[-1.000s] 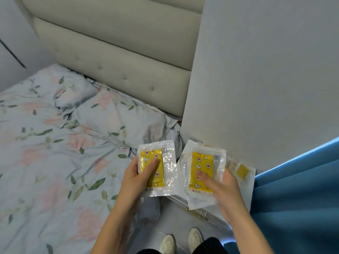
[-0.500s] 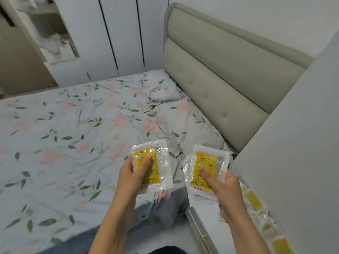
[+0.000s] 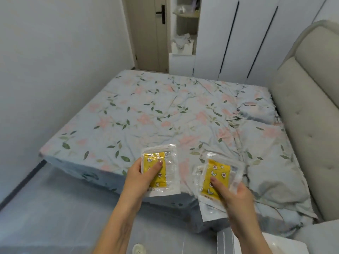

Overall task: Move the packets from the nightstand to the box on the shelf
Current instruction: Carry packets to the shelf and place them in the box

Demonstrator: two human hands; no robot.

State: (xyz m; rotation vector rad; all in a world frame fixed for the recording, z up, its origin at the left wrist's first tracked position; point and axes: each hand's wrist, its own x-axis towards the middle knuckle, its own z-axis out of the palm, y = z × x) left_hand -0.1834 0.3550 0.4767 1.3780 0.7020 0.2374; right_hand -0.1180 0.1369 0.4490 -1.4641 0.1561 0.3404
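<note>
No words or numbers can be read. The clear plastic packets with yellow inserts [image 3: 159, 170] [image 3: 218, 176] carry small printed star, moon and flower pictures; a dark line along each lower edge may be print, too blurred to read.

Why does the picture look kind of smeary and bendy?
Head view: motion blur smears the right hand and its clear packets with yellow pads; the left hand looks sharper; the wide lens bends the white wardrobe doors.
</note>
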